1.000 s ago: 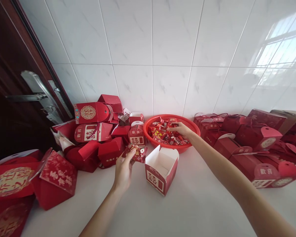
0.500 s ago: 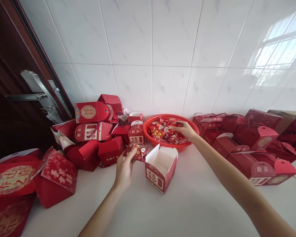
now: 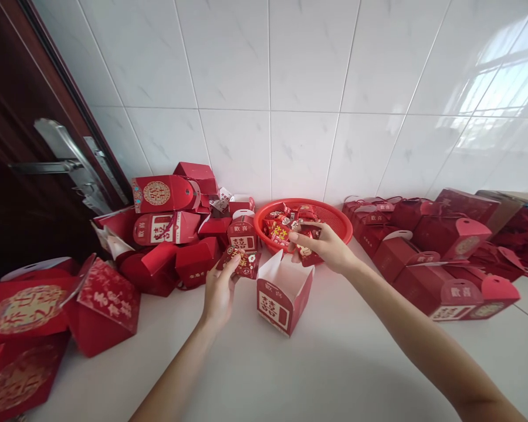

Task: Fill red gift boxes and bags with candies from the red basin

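In the middle, a red gift box [image 3: 275,305] with white characters stands upright, its top flaps open and its white inside partly showing. My left hand [image 3: 222,290] is closed on a red snack packet [image 3: 242,264], just left of the box. Over the back edge of the box, my right hand [image 3: 325,249] pinches another red packet [image 3: 308,253], partly hidden by the fingers. Behind it sits a red plastic basket [image 3: 338,217] holding several red and gold wrapped packets [image 3: 278,230].
Several red boxes [image 3: 198,261] are piled at left, and larger ones [image 3: 101,305] lie nearer. Rows of closed red boxes [image 3: 444,287] stand at right. Behind rises a white tiled wall [image 3: 233,70]; a dark door [image 3: 22,135] with a metal handle is at far left.
My right hand has come out of the basket toward the box, bringing a red packet. My left hand keeps its packet beside the box. The view has tilted down slightly.
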A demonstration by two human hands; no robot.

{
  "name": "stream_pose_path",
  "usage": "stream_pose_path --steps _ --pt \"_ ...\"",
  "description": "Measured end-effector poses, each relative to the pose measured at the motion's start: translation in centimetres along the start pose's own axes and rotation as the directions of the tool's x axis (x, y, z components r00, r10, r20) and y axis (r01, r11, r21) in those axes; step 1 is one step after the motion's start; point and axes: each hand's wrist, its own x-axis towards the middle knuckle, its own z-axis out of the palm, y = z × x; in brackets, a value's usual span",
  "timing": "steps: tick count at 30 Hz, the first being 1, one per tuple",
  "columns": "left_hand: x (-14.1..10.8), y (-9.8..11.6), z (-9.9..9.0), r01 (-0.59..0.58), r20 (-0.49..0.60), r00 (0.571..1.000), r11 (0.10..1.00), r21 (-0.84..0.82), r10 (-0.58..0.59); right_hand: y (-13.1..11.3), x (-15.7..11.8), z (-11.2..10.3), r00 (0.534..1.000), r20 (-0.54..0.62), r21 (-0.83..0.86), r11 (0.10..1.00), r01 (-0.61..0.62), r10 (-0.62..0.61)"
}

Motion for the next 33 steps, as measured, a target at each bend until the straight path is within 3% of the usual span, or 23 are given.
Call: stream_pose_path --steps 5,11,15,19,21,24,27,30,33 --pt "0.0 0.0 -0.1 0.0 -0.012 1.0 1.0 0.002 0.0 1.3 0.5 1.2 0.984 -0.18 0.044 0.999 -0.008 0.016" --pt "0.1 0.0 -0.2 -0.001 -0.002 1.0 1.0 0.005 0.001 1.7 0.6 2.6 0.997 -0.018 -0.147 0.987 0.069 -0.072" --pt "0.1 -0.1 -0.1 -0.012 0.002 1.0 1.0 -0.021 0.012 1.3 0.6 2.6 0.998 -0.059 -0.109 0.994 -0.021 0.015" --pt "0.2 -0.2 -0.2 -0.011 0.024 1.0 1.0 -0.027 0.012 1.2 0.6 2.4 0.993 0.045 -0.195 0.976 -0.095 0.106" --pt "0.2 -0.2 -0.3 -0.019 0.036 0.999 1.0 -0.023 0.02 1.4 0.7 2.4 0.994 0.086 -0.285 0.957 -0.045 0.072" --pt "0.2 -0.1 -0.4 -0.035 0.041 0.999 0.999 -0.02 0.036 1.4 0.8 2.5 0.997 0.059 -0.363 0.929 0.068 -0.049" --pt "0.1 0.0 -0.3 -0.082 0.069 0.994 0.996 -0.019 0.083 1.0 0.7 3.0 0.988 0.021 -0.325 0.933 0.154 -0.156" --pt "-0.2 -0.1 -0.4 -0.143 0.152 0.978 0.99 0.007 0.141 0.8 0.3 3.8 0.976 0.091 -0.255 0.943 0.215 -0.198" --pt "-0.4 -0.6 -0.8 -0.181 0.207 0.965 0.981 0.069 0.163 1.0 -0.1 4.8 0.962 0.14 -0.292 0.918 0.267 -0.235"
